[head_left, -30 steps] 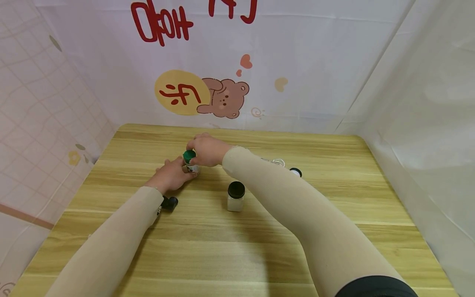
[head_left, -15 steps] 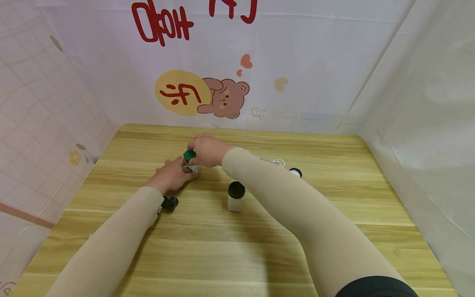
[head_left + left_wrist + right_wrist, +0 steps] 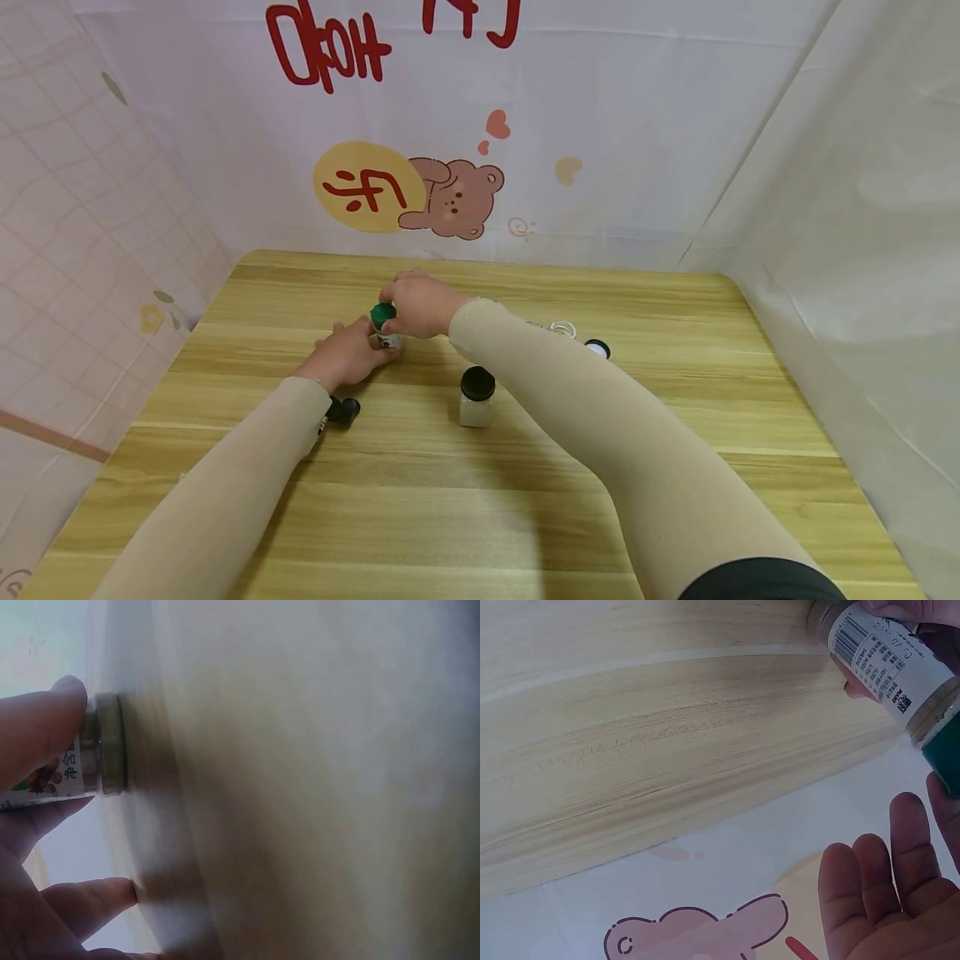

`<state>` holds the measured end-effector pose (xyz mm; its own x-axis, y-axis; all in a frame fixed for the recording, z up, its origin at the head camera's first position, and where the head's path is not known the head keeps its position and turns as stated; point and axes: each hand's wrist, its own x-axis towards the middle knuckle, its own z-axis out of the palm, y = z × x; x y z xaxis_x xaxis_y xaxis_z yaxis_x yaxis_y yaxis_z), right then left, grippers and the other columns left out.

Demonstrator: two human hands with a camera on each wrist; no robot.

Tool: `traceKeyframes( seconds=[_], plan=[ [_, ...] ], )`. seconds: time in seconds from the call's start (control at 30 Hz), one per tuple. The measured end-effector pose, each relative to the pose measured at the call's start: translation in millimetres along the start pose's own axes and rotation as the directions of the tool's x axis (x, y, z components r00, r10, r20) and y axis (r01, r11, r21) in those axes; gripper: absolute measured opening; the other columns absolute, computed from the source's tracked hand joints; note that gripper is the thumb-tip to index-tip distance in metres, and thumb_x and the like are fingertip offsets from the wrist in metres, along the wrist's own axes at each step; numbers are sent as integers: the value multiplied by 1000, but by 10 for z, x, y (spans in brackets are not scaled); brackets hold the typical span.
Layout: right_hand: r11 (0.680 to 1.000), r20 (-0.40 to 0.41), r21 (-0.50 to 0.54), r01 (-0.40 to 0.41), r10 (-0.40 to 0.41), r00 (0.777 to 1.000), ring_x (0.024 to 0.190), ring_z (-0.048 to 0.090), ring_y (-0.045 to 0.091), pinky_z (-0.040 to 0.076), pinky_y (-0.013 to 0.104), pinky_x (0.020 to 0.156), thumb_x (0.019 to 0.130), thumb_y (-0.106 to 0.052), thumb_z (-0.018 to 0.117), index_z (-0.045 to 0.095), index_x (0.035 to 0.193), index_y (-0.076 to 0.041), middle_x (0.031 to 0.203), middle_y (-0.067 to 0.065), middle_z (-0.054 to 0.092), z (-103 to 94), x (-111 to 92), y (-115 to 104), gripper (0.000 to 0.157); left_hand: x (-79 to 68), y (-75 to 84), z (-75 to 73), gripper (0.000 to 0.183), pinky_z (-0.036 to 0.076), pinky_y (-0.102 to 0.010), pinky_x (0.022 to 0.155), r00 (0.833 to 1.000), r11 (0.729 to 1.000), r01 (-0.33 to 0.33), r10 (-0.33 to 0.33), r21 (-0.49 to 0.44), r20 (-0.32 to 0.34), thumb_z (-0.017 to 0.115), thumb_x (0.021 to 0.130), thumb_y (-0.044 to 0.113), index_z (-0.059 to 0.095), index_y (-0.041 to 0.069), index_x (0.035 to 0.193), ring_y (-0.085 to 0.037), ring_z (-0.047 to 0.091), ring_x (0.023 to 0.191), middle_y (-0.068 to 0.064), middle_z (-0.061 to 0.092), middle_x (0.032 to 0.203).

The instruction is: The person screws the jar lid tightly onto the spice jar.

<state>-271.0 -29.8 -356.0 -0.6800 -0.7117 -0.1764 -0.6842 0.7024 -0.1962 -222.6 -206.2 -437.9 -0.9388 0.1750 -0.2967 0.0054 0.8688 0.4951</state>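
Observation:
Upright on the wooden table stands a spice jar (image 3: 390,341) with a white label and a green lid (image 3: 383,314). My left hand (image 3: 343,354) grips its body low down, thumb on one side and fingers on the other. From the far right, my right hand (image 3: 422,303) pinches the green lid between thumb and forefinger. The right wrist view shows the label with a barcode (image 3: 850,639) and the other right fingers (image 3: 877,877) held away from the jar. In the left wrist view the jar's glass base (image 3: 111,742) meets the tabletop beside my thumb.
A square jar (image 3: 476,410) with a black lid stands mid-table, close to my right forearm. Near my left wrist lies a small black object (image 3: 346,411). Beyond the right sleeve are a clear ring-shaped item (image 3: 563,328) and a partly hidden black-rimmed white item (image 3: 597,347).

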Motion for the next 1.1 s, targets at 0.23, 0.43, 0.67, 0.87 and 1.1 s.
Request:
traceKeyframes(
  seconds=[0.23,0.43,0.67,0.87,1.1],
  plan=[
    [1000,-9,-3,5,-5,1000,110,54,16,52,25,95,103,-44,68,68,135,-16,123,0,65,8,-1,12,43,-6,26,-18,74,7,-93,108,1000,1000,-8,8,7,1,62,104,50,36,15,164,-73,4,149,-22,31,171],
    [1000,13,-4,-12,12,1000,120,56,18,52,28,101,103,-45,67,62,144,-16,135,2,64,-4,-4,10,51,-10,32,-24,76,7,-93,108,1000,1000,-5,5,9,9,62,104,51,35,14,165,-73,3,148,-23,30,171],
    [999,16,16,-38,38,999,150,43,29,40,38,123,104,-47,65,53,155,-15,158,6,54,-58,-46,17,61,-7,46,-22,76,5,-91,110,1000,1000,8,-8,11,21,61,105,49,33,12,165,-71,2,150,-23,27,172],
    [998,-29,44,-49,50,998,155,39,29,34,40,128,105,-47,62,55,153,-15,158,5,54,-137,-164,65,58,-7,46,-9,75,7,-89,113,1000,1000,19,-19,-6,10,63,104,49,35,14,164,-70,3,152,-21,32,171],
    [996,-192,86,-31,47,980,141,50,30,39,41,121,107,-43,61,62,145,-12,143,6,64,-324,-450,137,50,1,61,-13,76,7,-88,113,1000,1000,24,-24,4,-1,65,103,47,35,13,165,-69,4,152,-21,31,171]
  ],
)
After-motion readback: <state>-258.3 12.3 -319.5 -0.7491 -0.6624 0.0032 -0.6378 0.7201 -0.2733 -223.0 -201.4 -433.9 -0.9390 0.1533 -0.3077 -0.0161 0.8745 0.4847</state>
